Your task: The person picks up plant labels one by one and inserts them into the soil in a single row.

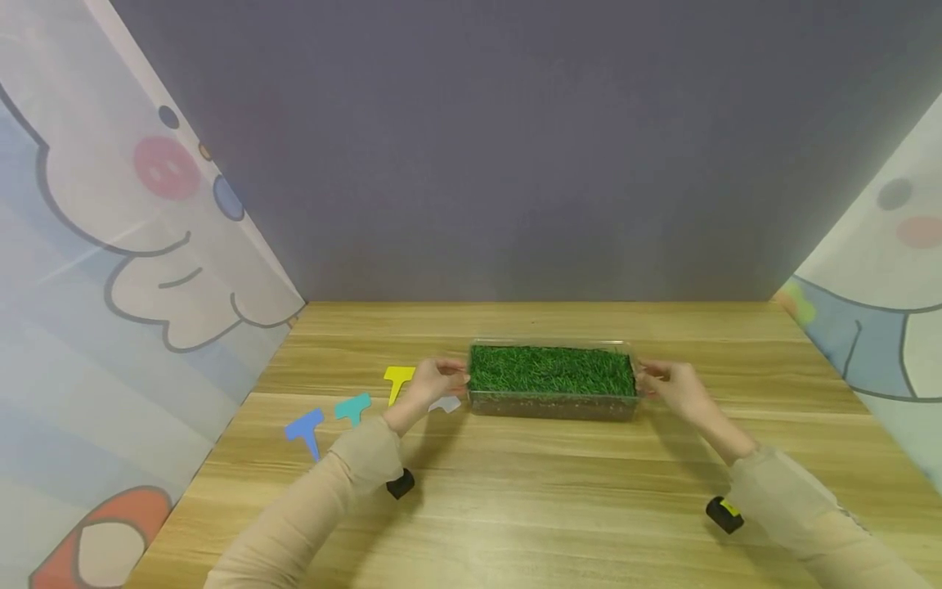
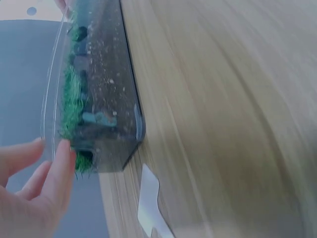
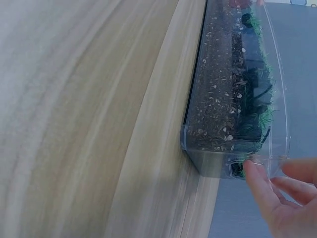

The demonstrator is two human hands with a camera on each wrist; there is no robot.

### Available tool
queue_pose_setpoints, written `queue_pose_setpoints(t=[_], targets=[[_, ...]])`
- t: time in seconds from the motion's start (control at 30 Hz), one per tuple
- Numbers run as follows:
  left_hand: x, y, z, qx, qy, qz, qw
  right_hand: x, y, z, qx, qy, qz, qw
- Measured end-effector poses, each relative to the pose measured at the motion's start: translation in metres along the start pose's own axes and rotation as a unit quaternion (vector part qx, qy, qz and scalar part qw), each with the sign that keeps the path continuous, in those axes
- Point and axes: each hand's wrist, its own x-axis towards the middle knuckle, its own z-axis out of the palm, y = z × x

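A clear rectangular planter box [image 1: 553,406] stands on the wooden table, filled with brown soil-like grains under a layer of green artificial grass [image 1: 552,370]. My left hand [image 1: 438,379] pinches the rim at the box's left end. At the opposite end, the right hand [image 1: 673,384] holds the rim the same way. In the left wrist view, the left fingers [image 2: 62,163] touch the end wall near the grass. The right wrist view has the right fingers [image 3: 260,183] against the other end wall, soil visible through the side.
Left of the box lie T-shaped plant labels: yellow [image 1: 400,376], teal [image 1: 353,407] and blue [image 1: 306,429]. A white label [image 1: 446,403] lies partly hidden by the left hand. A grey wall [image 1: 545,164] rises behind the table [image 1: 559,507], with cartoon-printed panels at both sides.
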Motion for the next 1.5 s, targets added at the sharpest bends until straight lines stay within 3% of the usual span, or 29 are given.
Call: queue_pose_setpoints(t=[0.23,0.5,0.63,0.83,0.97,1.07,1.17,1.37,1.47,1.5], targets=[[0.006,-0.001,-0.012,-0.003,-0.074,-0.01,0.9972,-0.003,-0.001,-0.002,0.027,-0.006,0.017,0.999],[0.01,0.006,-0.03,0.09,-0.1,-0.02,0.9907,-0.003,-0.003,-0.001,0.029,-0.008,0.035,0.999],[0.011,0.008,-0.038,0.14,-0.121,-0.009,0.9827,-0.001,0.002,-0.002,0.065,-0.016,0.06,0.996],[0.014,0.008,-0.044,0.211,-0.13,0.037,0.968,0.017,0.05,-0.002,0.2,-0.023,0.137,0.97],[0.015,0.007,-0.046,0.256,-0.13,0.066,0.9554,0.027,0.075,-0.001,0.246,-0.02,0.16,0.956],[0.017,0.006,-0.045,0.303,-0.142,0.101,0.9367,0.028,0.077,-0.002,0.264,-0.023,0.167,0.95],[0.019,0.006,-0.043,0.362,-0.164,0.14,0.907,0.024,0.069,-0.004,0.276,-0.032,0.167,0.946],[0.019,0.005,-0.039,0.47,-0.209,0.185,0.8374,0.021,0.059,-0.005,0.28,-0.032,0.173,0.944],[0.019,0.002,-0.038,0.5,-0.219,0.214,0.8099,0.022,0.059,-0.004,0.273,-0.03,0.177,0.945],[0.019,0.001,-0.038,0.503,-0.221,0.221,0.8055,0.021,0.058,-0.003,0.272,-0.031,0.175,0.946]])
